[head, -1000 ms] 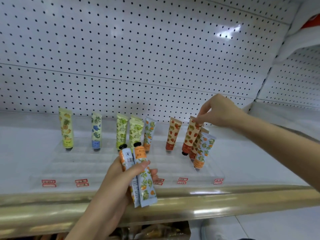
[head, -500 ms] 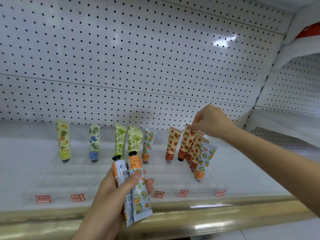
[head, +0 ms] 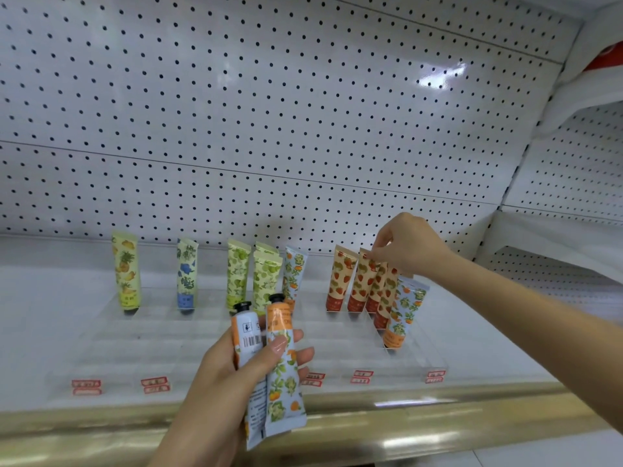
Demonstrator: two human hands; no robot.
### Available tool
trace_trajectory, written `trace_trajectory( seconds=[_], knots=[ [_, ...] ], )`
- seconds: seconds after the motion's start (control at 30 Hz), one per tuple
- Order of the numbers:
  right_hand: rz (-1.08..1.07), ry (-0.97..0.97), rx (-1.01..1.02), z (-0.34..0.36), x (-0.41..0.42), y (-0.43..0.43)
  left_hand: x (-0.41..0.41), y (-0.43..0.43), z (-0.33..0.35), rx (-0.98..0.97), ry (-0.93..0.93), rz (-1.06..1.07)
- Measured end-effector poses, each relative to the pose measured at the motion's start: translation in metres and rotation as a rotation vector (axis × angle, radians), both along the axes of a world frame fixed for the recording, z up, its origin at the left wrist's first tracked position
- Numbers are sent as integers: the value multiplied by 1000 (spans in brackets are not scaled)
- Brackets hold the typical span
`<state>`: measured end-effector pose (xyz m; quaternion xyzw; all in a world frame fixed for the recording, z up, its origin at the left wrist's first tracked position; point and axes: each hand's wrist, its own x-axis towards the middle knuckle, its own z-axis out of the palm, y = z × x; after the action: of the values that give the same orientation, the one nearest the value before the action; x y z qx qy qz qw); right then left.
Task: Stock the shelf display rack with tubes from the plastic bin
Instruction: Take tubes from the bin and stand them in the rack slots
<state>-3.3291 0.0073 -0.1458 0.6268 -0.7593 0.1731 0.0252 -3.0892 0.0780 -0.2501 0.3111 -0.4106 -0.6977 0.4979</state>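
**Q:** Where's the tube?

**Me:** My right hand (head: 409,246) has thumb and forefinger pinched on the top crimp of a strawberry tube (head: 362,281). It stands cap-down in the back row of the rack (head: 202,345), just beside one strawberry tube on its left, and it looks to be touching its neighbours (head: 382,294) on the right, which lean.

**Q:** And the other hand?

**Me:** My left hand (head: 229,375) is curled round two tubes (head: 283,362), caps up, with the thumb across the front one. I'm holding them in front of the rack, tails down over the rail (head: 438,423). The bin is out of sight.

**Q:** What could go wrong?

**Me:** I can't tell whether the cap is seated in its slot. If I let go too soon, I'd expect the tube to tip. That side is crowded and already leaning, so one fall could topple the lot onto the blue tube (head: 406,311) in front.

**Q:** Anything else?

**Me:** My wrist hangs right over the neighbours, so pulling back carelessly could knock them. And my thumb only pins the front tube on the left. If that grip slackens while I watch the right, the back one could slide out past the rail.
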Motion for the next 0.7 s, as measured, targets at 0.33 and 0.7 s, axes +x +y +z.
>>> trace_trajectory(
  seconds=[0.33, 0.7],
  knots=[
    [4, -4, 37, 0, 0, -2, -3, 0, 2, 19, -16, -7],
    [25, -50, 8, -2, -3, 2, -7, 3, 3, 5, 7, -46]
  ],
)
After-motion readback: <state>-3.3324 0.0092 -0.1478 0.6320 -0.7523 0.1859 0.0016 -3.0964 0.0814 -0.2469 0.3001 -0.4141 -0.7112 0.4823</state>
